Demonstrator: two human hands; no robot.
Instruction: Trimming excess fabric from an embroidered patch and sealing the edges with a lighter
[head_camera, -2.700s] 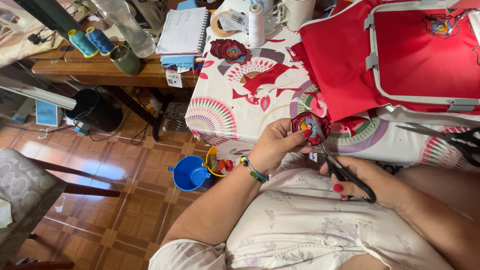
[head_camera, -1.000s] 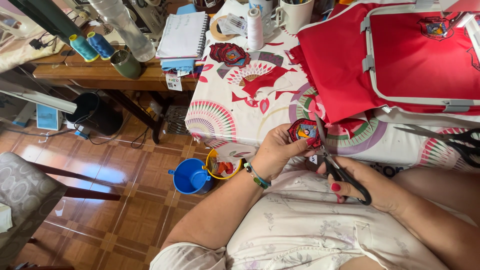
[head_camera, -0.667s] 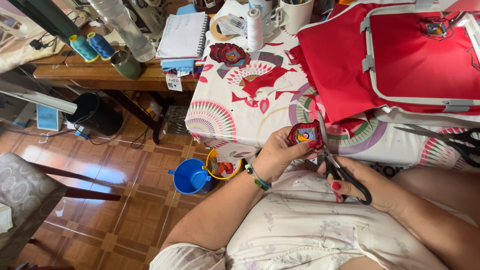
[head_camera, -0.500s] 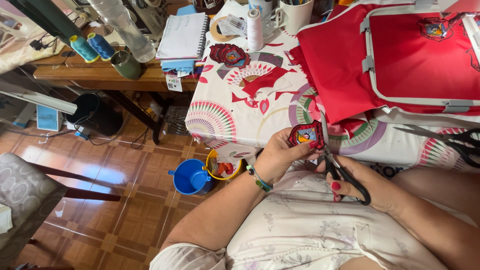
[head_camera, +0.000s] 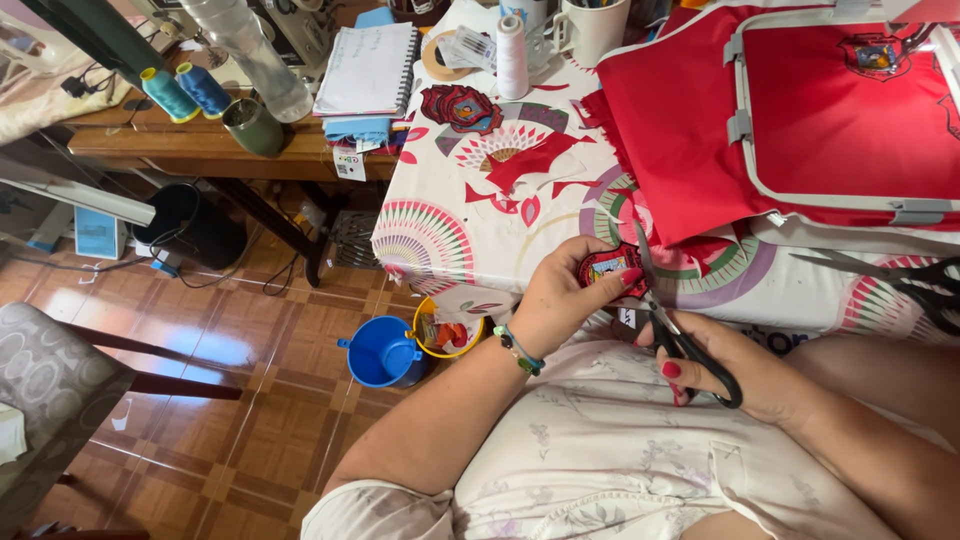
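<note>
My left hand (head_camera: 562, 298) pinches a small red embroidered patch (head_camera: 607, 266) just in front of the table's near edge. My right hand (head_camera: 735, 365) grips black-handled scissors (head_camera: 672, 323), whose blades point up and touch the patch's right edge. Red fabric (head_camera: 680, 130) lies on the patterned tablecloth (head_camera: 470, 215) behind, clamped in a grey embroidery hoop (head_camera: 845, 200). A second finished patch (head_camera: 458, 105) rests farther back on the cloth.
Another pair of black scissors (head_camera: 900, 275) lies at the table's right. A white thread spool (head_camera: 511, 55), tape roll (head_camera: 445, 55), mug (head_camera: 592, 28) and notebook (head_camera: 368, 68) stand behind. A blue bucket (head_camera: 382, 352) and a yellow bucket with scraps (head_camera: 445, 330) sit on the tiled floor.
My left hand has turned the patch a little while the scissors work around its edge. Both hands have stayed in nearly the same place.
</note>
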